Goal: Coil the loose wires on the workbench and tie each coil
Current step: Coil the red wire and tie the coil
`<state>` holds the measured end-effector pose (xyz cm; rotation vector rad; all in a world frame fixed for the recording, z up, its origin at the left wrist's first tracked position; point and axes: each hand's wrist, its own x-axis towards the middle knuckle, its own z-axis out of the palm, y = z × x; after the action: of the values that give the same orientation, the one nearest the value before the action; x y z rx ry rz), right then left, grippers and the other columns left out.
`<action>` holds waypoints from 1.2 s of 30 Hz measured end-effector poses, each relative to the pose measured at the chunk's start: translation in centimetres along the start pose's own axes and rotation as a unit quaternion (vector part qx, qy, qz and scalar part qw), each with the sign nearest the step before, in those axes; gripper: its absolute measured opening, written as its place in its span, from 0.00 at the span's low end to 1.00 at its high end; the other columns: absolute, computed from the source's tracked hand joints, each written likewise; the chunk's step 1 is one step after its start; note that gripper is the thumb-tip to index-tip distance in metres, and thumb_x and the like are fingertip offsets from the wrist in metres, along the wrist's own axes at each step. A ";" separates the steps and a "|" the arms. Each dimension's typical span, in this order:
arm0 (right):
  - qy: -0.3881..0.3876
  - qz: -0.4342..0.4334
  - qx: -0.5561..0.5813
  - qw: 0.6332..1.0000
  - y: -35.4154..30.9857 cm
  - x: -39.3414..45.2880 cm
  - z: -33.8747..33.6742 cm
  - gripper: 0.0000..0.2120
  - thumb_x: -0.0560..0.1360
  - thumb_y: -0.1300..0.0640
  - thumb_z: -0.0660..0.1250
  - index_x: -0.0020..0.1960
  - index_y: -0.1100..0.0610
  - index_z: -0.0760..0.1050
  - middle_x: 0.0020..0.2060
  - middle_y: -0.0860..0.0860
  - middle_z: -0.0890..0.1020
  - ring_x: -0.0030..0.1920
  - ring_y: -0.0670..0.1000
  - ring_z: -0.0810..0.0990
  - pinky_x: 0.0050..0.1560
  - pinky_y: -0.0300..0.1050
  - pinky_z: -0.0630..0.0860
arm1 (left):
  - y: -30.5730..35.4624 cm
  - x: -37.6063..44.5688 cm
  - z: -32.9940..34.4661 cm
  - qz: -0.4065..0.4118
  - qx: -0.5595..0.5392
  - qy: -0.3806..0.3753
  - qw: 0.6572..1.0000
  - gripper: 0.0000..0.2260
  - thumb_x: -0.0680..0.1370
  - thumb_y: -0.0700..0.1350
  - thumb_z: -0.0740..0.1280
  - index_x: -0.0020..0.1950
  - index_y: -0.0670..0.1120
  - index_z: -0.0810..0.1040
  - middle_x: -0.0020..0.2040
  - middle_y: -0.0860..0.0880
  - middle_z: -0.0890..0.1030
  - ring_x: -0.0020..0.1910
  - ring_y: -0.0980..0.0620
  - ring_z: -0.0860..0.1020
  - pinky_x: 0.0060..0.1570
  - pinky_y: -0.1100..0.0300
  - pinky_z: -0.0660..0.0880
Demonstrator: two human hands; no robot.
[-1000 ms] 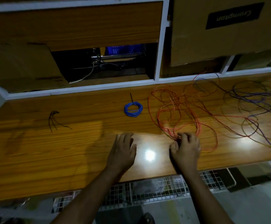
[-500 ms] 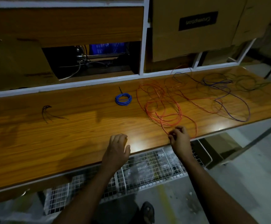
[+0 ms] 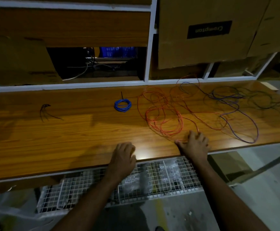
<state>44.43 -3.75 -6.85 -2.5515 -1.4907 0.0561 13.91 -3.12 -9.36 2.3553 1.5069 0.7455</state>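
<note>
The right hand lies palm down at the front edge of the workbench, with its fingers spread over the nearest strands of the red wire. The fingers look fairly straight and seem to press the wire against the wood; whether any strand is pinched under them cannot be told. From this hand, the red wire's main tangle of loops sits toward 11 o'clock, touching the fingertips at its near edge, and a long strand runs off toward 2 o'clock.

The left hand rests on the front edge of the bench, well to the 9 o'clock side of the right hand. Its fingers are loosely curled on the wood and hold nothing, and no wire touches it.

A purple wire sprawls in wide loops toward 2 o'clock from the right hand, apart from it and crossing the red strand farther back. A dark wire lies in loose loops beyond that, near the back right of the bench.

A blue coil lies toward 12 o'clock from the left hand, well apart from both hands, already wound into a small ring with a dark tie sticking up behind it. A few short black ties lie far out toward 10 o'clock from the left hand.

Behind the bench, a cardboard box stands in the shelving.
</note>
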 end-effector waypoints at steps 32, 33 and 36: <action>-0.035 -0.322 0.171 0.930 -5.6 2.5 -5.1 0.19 0.81 0.51 0.61 0.70 0.37 0.67 0.78 0.50 0.56 0.73 0.57 0.56 0.67 0.60 0.65 | 8.7 6.4 -2.1 -0.137 -0.388 0.012 0.911 0.07 0.83 0.47 0.62 0.48 0.49 0.78 0.28 0.53 0.72 0.26 0.55 0.70 0.27 0.63 0.66; -0.016 -0.328 0.192 0.925 -6.2 1.4 -5.7 0.17 0.82 0.47 0.59 0.70 0.36 0.68 0.78 0.49 0.56 0.73 0.57 0.56 0.66 0.60 0.64 | 8.6 6.5 -3.2 -0.163 -0.442 0.017 0.882 0.08 0.84 0.46 0.61 0.48 0.47 0.78 0.28 0.51 0.69 0.26 0.54 0.66 0.26 0.62 0.62; 0.018 -0.345 0.288 0.893 -7.7 -1.2 -7.2 0.16 0.82 0.40 0.54 0.64 0.41 0.74 0.76 0.48 0.59 0.71 0.54 0.62 0.63 0.52 0.67 | 8.0 6.4 -6.4 -0.226 -0.568 0.032 0.791 0.08 0.84 0.44 0.59 0.49 0.43 0.75 0.28 0.51 0.65 0.26 0.54 0.60 0.27 0.61 0.57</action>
<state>38.12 -2.13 1.53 -1.4751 -1.9154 0.2960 18.73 -1.25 1.52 1.0281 1.0443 1.1452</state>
